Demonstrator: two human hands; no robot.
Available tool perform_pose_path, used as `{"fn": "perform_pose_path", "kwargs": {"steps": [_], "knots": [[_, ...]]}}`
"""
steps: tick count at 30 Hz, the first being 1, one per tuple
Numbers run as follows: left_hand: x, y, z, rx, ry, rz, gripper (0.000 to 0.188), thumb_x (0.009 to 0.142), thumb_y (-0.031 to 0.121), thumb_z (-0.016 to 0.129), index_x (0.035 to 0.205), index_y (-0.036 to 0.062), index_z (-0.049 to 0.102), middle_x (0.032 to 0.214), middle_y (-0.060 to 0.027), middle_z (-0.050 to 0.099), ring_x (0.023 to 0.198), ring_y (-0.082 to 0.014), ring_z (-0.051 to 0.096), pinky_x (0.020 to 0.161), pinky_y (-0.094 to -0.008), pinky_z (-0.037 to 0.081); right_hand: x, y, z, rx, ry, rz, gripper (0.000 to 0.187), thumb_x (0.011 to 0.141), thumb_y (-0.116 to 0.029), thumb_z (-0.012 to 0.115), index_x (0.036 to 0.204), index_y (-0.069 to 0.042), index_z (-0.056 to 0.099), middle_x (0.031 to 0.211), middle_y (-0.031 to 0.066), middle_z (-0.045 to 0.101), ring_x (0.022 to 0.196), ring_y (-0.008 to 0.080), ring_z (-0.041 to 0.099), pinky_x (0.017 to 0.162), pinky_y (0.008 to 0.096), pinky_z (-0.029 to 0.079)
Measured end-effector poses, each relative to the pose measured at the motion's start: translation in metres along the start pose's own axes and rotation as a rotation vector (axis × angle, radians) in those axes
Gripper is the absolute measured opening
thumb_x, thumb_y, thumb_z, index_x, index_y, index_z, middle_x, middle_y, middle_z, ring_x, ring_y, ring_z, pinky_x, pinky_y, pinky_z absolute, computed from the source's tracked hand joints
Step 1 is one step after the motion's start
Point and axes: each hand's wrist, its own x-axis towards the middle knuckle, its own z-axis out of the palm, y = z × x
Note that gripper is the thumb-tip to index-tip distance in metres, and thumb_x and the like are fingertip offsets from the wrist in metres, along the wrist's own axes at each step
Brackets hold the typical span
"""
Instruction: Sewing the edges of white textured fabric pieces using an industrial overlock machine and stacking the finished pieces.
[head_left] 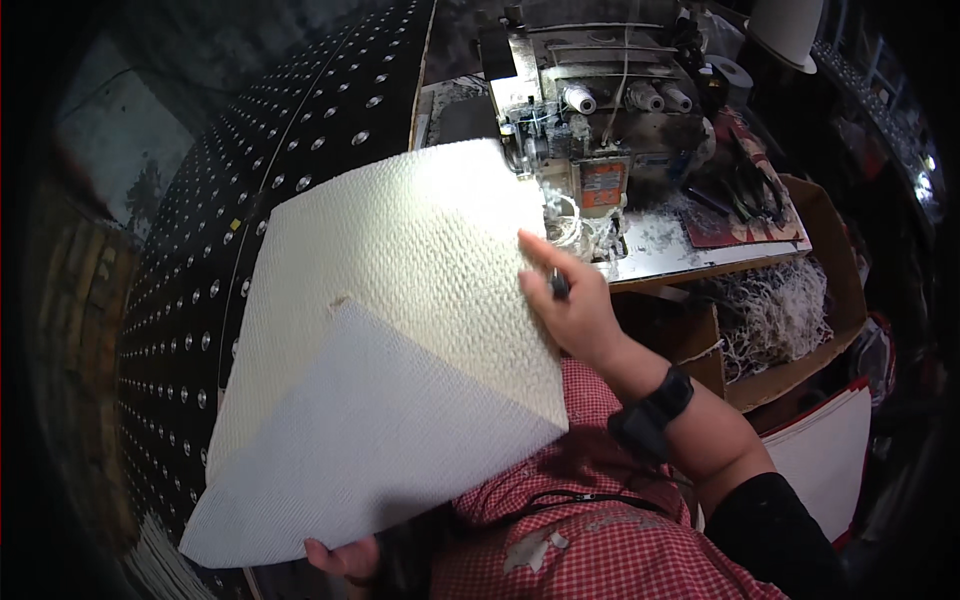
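Observation:
A large cream textured fabric piece (440, 250) lies slanting up to the sewing machine (600, 110), its top right corner beside the needle area. Its lower part is folded over, so a pale bluish-grey underside (370, 430) shows as a big triangle. At the bottom edge my left hand (345, 558) grips the folded part, thumb on top and the other fingers mostly hidden beneath. My right hand (580, 310) is closed at the fabric's right edge, just below the machine, index finger stretched along it. A small dark object (559, 283) shows between thumb and index finger; its kind is unclear.
White thread scraps (572, 225) gather by the machine. Dark-handled tools (750, 190) lie on the table's right side. Below stands a cardboard box (840, 270) of thread waste (775, 315). A black surface with shiny round studs (290, 180) runs along the left.

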Motion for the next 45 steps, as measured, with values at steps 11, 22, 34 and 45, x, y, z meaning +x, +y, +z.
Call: {"fn": "perform_pose_path", "kwargs": {"steps": [11, 22, 34, 45], "knots": [[0.048, -0.024, 0.024, -0.154, -0.084, -0.163, 0.083, 0.073, 0.053, 0.058, 0.133, 0.0058, 0.025, 0.136, -0.0094, 0.031, 0.122, -0.0282, 0.031, 0.102, -0.0447, 0.025, -0.056, -0.03, -0.027, 0.34, -0.546, 0.236, 0.069, 0.074, -0.007, 0.066, 0.134, -0.011, 0.031, 0.129, 0.0163, 0.043, 0.117, 0.0197, 0.043, 0.097, 0.0292, 0.035], [0.07, 0.003, 0.01, -0.177, -0.423, -0.062, 0.081, 0.082, 0.066, 0.029, 0.138, 0.0104, 0.013, 0.142, -0.0101, 0.019, 0.129, -0.0274, 0.019, 0.103, -0.042, 0.024, -0.09, -0.035, -0.028, 0.395, -0.581, 0.248, 0.076, 0.076, -0.009, 0.066, 0.136, -0.003, 0.019, 0.138, 0.0156, 0.029, 0.125, 0.0207, 0.031, 0.101, 0.0299, 0.027], [0.142, -0.008, 0.089, -0.086, 0.025, -0.458, 0.047, 0.085, 0.018, 0.051, 0.125, -0.0031, 0.036, 0.121, -0.0153, 0.047, 0.108, -0.0266, 0.048, 0.092, -0.0376, 0.04, -0.083, -0.046, -0.033, 0.336, -0.413, 0.293, 0.06, 0.077, -0.006, 0.064, 0.129, -0.001, 0.036, 0.124, 0.0141, 0.048, 0.113, 0.0169, 0.045, 0.094, 0.0269, 0.035], [0.221, -0.04, 0.128, 0.157, -0.096, -0.31, 0.055, 0.074, -0.008, 0.047, 0.126, -0.0048, 0.029, 0.117, -0.0192, 0.045, 0.106, -0.0313, 0.049, 0.089, -0.0408, 0.044, -0.07, -0.034, -0.029, 0.33, -0.187, 0.285, 0.029, 0.084, -0.003, 0.054, 0.113, -0.005, 0.056, 0.084, 0.0056, 0.064, 0.069, 0.0062, 0.056, 0.063, 0.0201, 0.046]]}}
